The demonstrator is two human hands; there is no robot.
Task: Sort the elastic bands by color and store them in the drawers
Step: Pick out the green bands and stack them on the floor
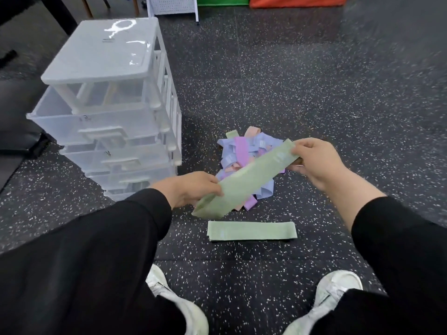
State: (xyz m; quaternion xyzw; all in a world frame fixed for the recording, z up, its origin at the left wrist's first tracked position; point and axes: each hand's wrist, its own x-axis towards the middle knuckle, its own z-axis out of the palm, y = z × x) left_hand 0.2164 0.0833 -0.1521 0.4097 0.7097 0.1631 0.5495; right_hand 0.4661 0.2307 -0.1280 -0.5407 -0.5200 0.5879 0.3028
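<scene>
Now a pale green elastic band (246, 180) hangs flat and slanted. Left hand (191, 188) and right hand (316, 162) pinch its ends.

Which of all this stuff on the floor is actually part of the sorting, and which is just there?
Part of the job:
- green band, held by left hand and right hand
- second green band, flat on the floor
- mixed pile of bands
- clear drawer unit

Just there:
- white rack
- green mat and orange mat
</scene>
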